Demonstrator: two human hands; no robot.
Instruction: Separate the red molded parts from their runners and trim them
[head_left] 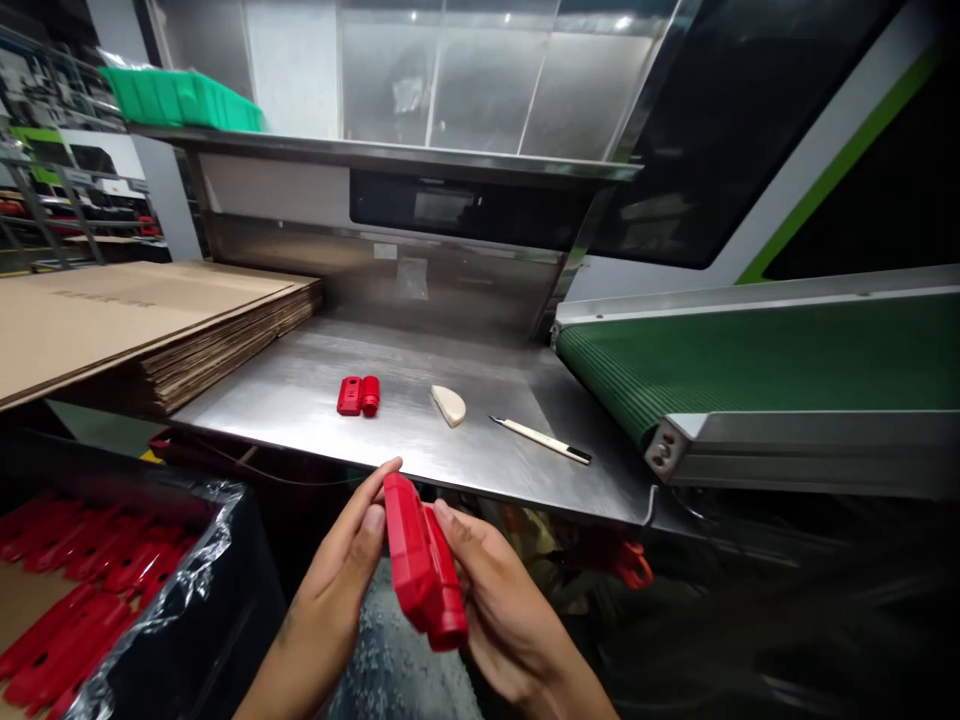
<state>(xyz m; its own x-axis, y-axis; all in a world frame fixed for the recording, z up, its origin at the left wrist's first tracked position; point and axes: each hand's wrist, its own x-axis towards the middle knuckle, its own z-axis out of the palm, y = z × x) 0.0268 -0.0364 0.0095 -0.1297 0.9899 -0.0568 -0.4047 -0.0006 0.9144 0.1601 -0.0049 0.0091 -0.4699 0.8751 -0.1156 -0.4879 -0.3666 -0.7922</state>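
Observation:
Both my hands hold one red plastic part (420, 565) just below the front edge of a steel table (315, 410). My left hand (346, 555) grips its left side with the thumb on the top edge. My right hand (491, 590) cups it from the right and underneath. On the table lie a smaller red part (358, 395), a pale wedge-shaped piece (448, 405) and a slim white knife (541, 439).
A stack of flat cardboard (112, 320) sits at the left. A lined box of several red parts (67, 600) is at lower left. A green conveyor belt (750, 355) runs in from the right. A green bin (180, 98) stands on the upper shelf.

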